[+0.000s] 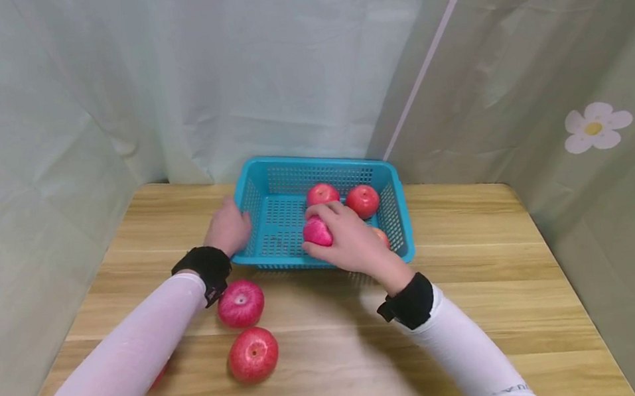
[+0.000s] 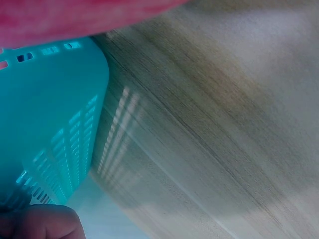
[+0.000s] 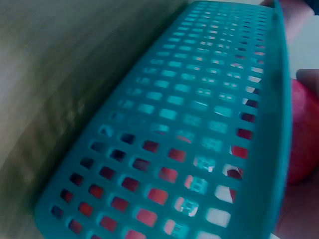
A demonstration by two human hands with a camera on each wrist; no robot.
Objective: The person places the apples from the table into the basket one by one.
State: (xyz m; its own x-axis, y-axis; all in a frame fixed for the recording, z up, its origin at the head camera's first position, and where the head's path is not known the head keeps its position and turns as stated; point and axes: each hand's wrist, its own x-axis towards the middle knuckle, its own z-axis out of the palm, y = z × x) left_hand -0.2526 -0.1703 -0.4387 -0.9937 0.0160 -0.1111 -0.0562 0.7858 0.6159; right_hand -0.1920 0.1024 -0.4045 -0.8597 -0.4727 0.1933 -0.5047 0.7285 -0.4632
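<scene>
A blue plastic basket (image 1: 313, 162) with perforated walls stands at the back of the wooden table. My left hand (image 1: 229, 227) grips its left rim, with the fingertips partly hidden; a curled finger (image 2: 47, 222) shows beside the basket wall in the left wrist view. Over the basket's front part, my right hand (image 1: 353, 237) holds a pinkish-red apple (image 1: 317, 232) between thumb and fingers. Inside the basket lie a red apple (image 1: 323, 193), another red apple (image 1: 363, 201) and a third apple (image 1: 381, 236), mostly covered by the right hand.
On the table in front of the basket sit a striped pink-red apple (image 1: 241, 303), close to the left wrist, and a red apple (image 1: 254, 354). A further apple (image 1: 159, 377) peeks out from under the left forearm. Pale curtains (image 1: 287, 61) hang behind the table.
</scene>
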